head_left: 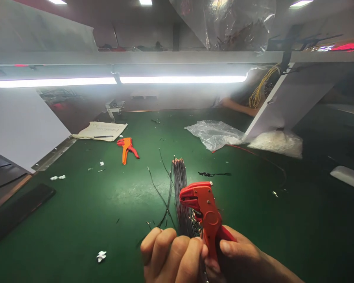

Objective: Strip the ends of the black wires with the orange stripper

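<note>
My right hand [238, 251] is wrapped round the handles of a red and orange wire stripper [209, 212], whose jaws point left. Beside it at the bottom centre, my left hand [175, 255] is closed with curled fingers, pinching a thin dark wire [205, 273] that is mostly hidden. Behind both hands a bundle of black wires [179, 177] lies lengthwise on the green table [129, 220], its copper-coloured ends facing away. Several loose black wires [159, 192] lie just left of the bundle.
A second stripper [126, 149] and a paper with a pen [103, 131] lie back left. Clear plastic bags [215, 131] rest back right, near a person's arm [238, 107]. White bits [101, 256] dot the left side. A dark flat object [20, 210] lies far left.
</note>
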`<state>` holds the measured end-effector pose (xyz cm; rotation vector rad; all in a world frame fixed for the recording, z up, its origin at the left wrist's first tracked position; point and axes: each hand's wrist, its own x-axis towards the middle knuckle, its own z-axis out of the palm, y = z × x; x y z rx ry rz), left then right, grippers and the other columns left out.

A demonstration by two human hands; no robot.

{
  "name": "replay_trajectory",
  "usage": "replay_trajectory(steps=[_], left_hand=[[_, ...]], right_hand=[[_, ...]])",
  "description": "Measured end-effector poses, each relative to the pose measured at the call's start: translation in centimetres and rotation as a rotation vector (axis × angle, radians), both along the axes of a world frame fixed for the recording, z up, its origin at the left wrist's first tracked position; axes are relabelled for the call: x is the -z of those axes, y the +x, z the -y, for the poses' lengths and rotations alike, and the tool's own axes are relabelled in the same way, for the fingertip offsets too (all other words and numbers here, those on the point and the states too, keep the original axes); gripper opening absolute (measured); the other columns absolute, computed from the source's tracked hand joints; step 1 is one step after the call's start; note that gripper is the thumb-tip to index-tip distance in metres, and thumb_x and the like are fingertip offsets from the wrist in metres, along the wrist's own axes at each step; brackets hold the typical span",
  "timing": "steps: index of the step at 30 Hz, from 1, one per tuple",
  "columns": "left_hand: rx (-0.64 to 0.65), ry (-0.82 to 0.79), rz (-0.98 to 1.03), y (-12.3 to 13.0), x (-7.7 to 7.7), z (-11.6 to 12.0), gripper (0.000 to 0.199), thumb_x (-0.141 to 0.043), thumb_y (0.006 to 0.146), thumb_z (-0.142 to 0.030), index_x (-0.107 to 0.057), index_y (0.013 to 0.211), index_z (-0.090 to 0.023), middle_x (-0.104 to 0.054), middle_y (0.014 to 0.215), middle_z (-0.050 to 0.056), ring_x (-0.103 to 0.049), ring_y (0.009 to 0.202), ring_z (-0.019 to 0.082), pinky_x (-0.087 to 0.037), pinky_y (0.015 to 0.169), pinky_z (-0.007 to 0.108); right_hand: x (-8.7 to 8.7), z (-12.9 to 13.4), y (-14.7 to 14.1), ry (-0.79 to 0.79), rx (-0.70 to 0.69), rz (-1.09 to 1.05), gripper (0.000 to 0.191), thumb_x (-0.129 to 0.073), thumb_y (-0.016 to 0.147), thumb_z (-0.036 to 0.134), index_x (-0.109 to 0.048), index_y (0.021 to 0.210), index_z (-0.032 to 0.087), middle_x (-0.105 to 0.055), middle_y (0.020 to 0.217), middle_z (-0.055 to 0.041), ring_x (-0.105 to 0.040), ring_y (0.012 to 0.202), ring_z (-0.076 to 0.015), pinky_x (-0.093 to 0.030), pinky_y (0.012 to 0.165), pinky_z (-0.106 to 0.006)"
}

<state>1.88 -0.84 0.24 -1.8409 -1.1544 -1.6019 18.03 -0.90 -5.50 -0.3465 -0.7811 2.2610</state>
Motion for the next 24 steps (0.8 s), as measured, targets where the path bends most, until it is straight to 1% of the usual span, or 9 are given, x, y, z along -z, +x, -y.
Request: replay_trajectory(steps=[3,7,11,14,16,19,22,24], left_hand=[[-0.028,0.061,0.063,0.7,0.3,-0.3,0.023,-0.052,0.093,-0.016,-0.059,0.073,-0.022,-0.054,0.046,-0.006,-0.051,0.054,0.013,-0.040,0.072,0.033],[-0.022,0.065,0.031,0.8,0.7,-0.5,0.022,-0.053,0.094,-0.017,-0.059,0.073,-0.021,-0.052,0.046,-0.006,-0.051,0.054,0.013,-0.039,0.071,0.032],[-0.014,0.068,-0.003,0.4,0.9,-0.5,0.022,-0.052,0.093,-0.014,-0.060,0.074,-0.021,-0.053,0.046,-0.007,-0.051,0.053,0.013,-0.039,0.071,0.031],[-0.003,0.050,-0.005,0.4,1.1,-0.4,0.022,-0.052,0.092,-0.013,-0.061,0.074,-0.020,-0.053,0.046,-0.006,-0.052,0.054,0.013,-0.039,0.072,0.031],[-0.008,0.036,0.010,0.5,1.1,-0.4,0.022,-0.052,0.093,-0.013,-0.061,0.074,-0.021,-0.053,0.046,-0.006,-0.052,0.054,0.013,-0.039,0.073,0.032],[-0.009,0.027,0.026,0.8,1.1,-0.3,0.022,-0.052,0.093,-0.013,-0.062,0.074,-0.021,-0.053,0.046,-0.006,-0.052,0.055,0.014,-0.039,0.073,0.032],[-0.018,0.013,0.044,0.9,1.0,-0.2,0.023,-0.052,0.092,-0.011,-0.061,0.074,-0.021,-0.052,0.047,-0.006,-0.051,0.056,0.014,-0.039,0.074,0.032],[-0.012,0.007,0.032,0.8,1.0,-0.1,0.022,-0.053,0.091,-0.010,-0.061,0.074,-0.021,-0.052,0.047,-0.006,-0.051,0.056,0.014,-0.039,0.074,0.032]], right_hand=[[0.0,0.1,0.0,-0.011,0.015,-0.047,0.031,-0.063,0.090,0.043,-0.063,0.093,0.012,-0.048,0.067,0.0014,-0.044,0.054,-0.0087,-0.036,0.053,-0.023],[0.0,0.1,0.0,0.004,0.020,-0.043,0.030,-0.063,0.091,0.042,-0.063,0.093,0.012,-0.047,0.066,0.0020,-0.043,0.054,-0.0086,-0.036,0.053,-0.023],[0.7,0.4,0.4,0.007,0.037,0.003,0.032,-0.063,0.091,0.043,-0.061,0.091,0.011,-0.047,0.065,0.0020,-0.042,0.051,-0.0084,-0.034,0.049,-0.022],[1.4,0.5,0.6,-0.009,0.076,0.037,0.030,-0.060,0.094,0.043,-0.060,0.092,0.013,-0.046,0.063,0.0037,-0.035,0.045,-0.0062,-0.030,0.045,-0.020],[1.5,0.6,0.5,-0.003,0.095,0.043,0.033,-0.062,0.093,0.046,-0.061,0.089,0.013,-0.045,0.058,0.0050,-0.033,0.043,-0.0060,-0.029,0.044,-0.020],[1.5,0.6,0.0,0.010,0.128,0.046,0.037,-0.065,0.090,0.050,-0.061,0.081,0.014,-0.044,0.052,0.0056,-0.037,0.044,-0.0075,-0.034,0.048,-0.021],[1.5,0.5,-0.3,0.012,0.163,0.051,0.035,-0.064,0.091,0.047,-0.060,0.079,0.014,-0.049,0.055,0.0036,-0.045,0.048,-0.0089,-0.039,0.053,-0.021],[1.7,0.5,-0.3,0.009,0.173,0.050,0.035,-0.062,0.092,0.046,-0.060,0.079,0.014,-0.051,0.057,0.0021,-0.047,0.050,-0.0095,-0.040,0.054,-0.022]])
